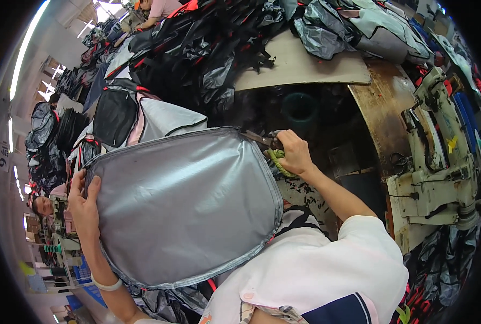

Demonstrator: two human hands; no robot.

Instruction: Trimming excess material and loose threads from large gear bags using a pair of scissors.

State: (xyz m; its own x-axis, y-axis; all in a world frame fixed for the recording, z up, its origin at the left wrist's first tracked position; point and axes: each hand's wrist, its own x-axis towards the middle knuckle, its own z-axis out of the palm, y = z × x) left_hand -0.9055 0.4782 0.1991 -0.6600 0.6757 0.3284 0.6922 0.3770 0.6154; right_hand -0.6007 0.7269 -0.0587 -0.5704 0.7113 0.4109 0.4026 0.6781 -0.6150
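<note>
Head view: left hand (84,208) fingers grasp grey panel (184,208); right hand (293,154) fingers clench green-handled scissors (270,147).

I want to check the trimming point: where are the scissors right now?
In the head view, the scissors are right of centre in the right hand, blades at the upper right edge of the grey fabric panel.

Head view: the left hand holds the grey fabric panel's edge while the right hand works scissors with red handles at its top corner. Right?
Not quite: in the head view the scissors in the right hand have green handles, not red. The left hand does hold the grey fabric panel at its edge.
</note>
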